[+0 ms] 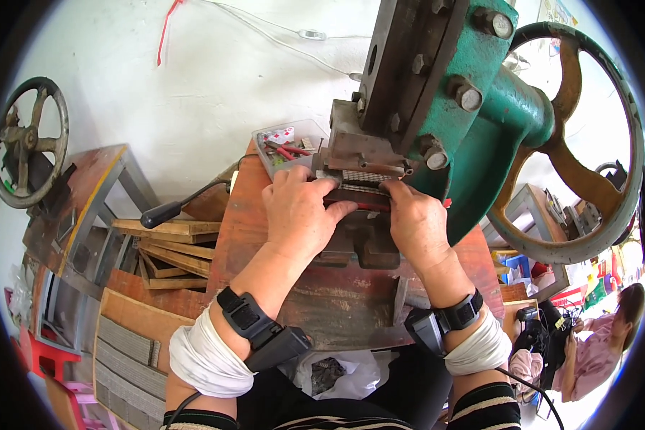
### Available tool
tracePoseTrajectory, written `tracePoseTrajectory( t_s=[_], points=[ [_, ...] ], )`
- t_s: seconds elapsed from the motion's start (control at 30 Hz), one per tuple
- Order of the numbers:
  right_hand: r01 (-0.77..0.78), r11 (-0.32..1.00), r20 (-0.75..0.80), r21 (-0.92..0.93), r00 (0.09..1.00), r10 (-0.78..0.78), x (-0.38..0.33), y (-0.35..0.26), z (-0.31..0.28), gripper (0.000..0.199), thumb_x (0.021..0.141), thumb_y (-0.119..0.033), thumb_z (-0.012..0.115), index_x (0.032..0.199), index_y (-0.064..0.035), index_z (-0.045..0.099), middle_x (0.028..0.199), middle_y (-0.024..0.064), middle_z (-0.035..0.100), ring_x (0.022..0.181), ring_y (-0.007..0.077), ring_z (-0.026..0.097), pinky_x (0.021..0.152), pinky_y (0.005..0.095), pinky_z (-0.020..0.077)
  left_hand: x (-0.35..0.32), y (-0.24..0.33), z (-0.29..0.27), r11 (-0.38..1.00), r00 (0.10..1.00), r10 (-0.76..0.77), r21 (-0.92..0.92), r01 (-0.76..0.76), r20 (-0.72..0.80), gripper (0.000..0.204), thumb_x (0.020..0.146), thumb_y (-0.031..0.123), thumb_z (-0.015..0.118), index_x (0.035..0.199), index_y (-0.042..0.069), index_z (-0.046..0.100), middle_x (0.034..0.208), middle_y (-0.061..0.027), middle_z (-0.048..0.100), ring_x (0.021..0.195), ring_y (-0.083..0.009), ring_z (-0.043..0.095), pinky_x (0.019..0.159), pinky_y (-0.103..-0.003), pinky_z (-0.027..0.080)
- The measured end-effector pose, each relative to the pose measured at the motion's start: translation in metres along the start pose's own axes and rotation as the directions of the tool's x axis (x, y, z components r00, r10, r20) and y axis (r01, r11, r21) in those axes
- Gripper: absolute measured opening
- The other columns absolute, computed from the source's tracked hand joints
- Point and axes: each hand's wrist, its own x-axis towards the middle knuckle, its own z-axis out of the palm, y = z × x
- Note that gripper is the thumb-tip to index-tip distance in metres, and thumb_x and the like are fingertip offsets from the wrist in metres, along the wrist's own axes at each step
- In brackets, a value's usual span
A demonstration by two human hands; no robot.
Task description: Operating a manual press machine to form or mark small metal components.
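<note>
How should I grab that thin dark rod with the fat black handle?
Probably by its fat black handle, coming from the left: that end is thicker than the thin dark rod and sticks out leftward, away from the reddish-brown tabletop, so fingers could likely wrap around it.

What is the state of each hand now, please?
Left hand: curled, at the left end of the dark bar; grip unclear.
Right hand: curled, at the bar's right end; grip unclear.

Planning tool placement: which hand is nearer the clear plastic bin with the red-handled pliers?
Left. The left hand is just on the near side of the plastic bin; the right hand is farther off, nearer the wearer and to the bin's right.
</note>
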Motion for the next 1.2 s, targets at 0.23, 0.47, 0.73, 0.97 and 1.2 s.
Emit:
tracePoseTrajectory(
  t_s=[0.23, 0.47, 0.73, 0.97, 1.2],
  points=[
    [0.078, 0.995, -0.173, 0.060, 0.983, -0.067, -0.002, 0.003, -0.004, 0.024, 0.079, 0.001, 0.063, 0.101, -0.0062, 0.068, 0.099, 0.0128, 0.067, 0.080, 0.0342, 0.067, 0.068, 0.0416, 0.0550, 0.003, -0.001, 0.001, 1.000, 1.000, 0.008, -0.005, -0.008, 0.013, 0.037, 0.070, 0.040, 0.081, 0.097, 0.015, 0.077, 0.101, -0.0082, 0.061, 0.109, -0.0298, 0.051, 0.086, -0.045, 0.038],
    [0.069, 0.974, -0.246, 0.217, 0.969, -0.014, -0.002, 0.011, -0.001, 0.015, 0.080, -0.002, 0.067, 0.094, -0.0051, 0.070, 0.093, 0.0117, 0.067, 0.072, 0.0312, 0.068, 0.063, 0.0388, 0.0551, 0.006, 0.002, 0.000, 1.000, 0.999, -0.005, -0.013, 0.005, 0.036, 0.037, 0.071, 0.040, 0.082, 0.097, 0.014, 0.077, 0.099, -0.0080, 0.061, 0.107, -0.0295, 0.052, 0.085, -0.046, 0.038],
    [0.160, 0.907, -0.176, 0.390, 0.980, -0.097, -0.026, -0.013, -0.045, 0.014, 0.079, 0.002, 0.069, 0.092, -0.0017, 0.069, 0.088, 0.0139, 0.068, 0.076, 0.0314, 0.068, 0.068, 0.0363, 0.0551, 0.007, 0.006, 0.006, 0.998, 0.999, -0.036, 0.047, 0.036, 0.001, 0.038, 0.072, 0.041, 0.081, 0.098, 0.014, 0.077, 0.103, -0.0080, 0.061, 0.108, -0.0296, 0.052, 0.085, -0.046, 0.038],
    [-0.158, 0.816, 0.472, 0.555, 0.868, -0.153, -0.102, -0.022, -0.026, 0.021, 0.082, -0.019, 0.065, 0.094, -0.0038, 0.071, 0.086, 0.0181, 0.069, 0.082, 0.0364, 0.067, 0.072, 0.0437, 0.0549, 0.009, 0.018, 0.002, 0.999, 0.996, -0.048, 0.026, 0.046, 0.080, 0.040, 0.076, 0.041, 0.078, 0.102, 0.011, 0.075, 0.108, -0.0097, 0.062, 0.111, -0.0299, 0.051, 0.089, -0.047, 0.038],
    [0.091, 0.914, 0.098, 0.395, 0.985, -0.140, -0.082, -0.016, -0.033, 0.022, 0.079, -0.008, 0.070, 0.101, -0.0058, 0.066, 0.090, 0.0131, 0.066, 0.080, 0.0339, 0.067, 0.069, 0.0409, 0.0552, 0.014, 0.006, -0.003, 0.997, 0.997, -0.074, 0.029, 0.074, -0.002, 0.043, 0.072, 0.035, 0.083, 0.097, 0.001, 0.075, 0.107, -0.0151, 0.065, 0.103, -0.0325, 0.058, 0.086, -0.043, 0.047]
  ],
)
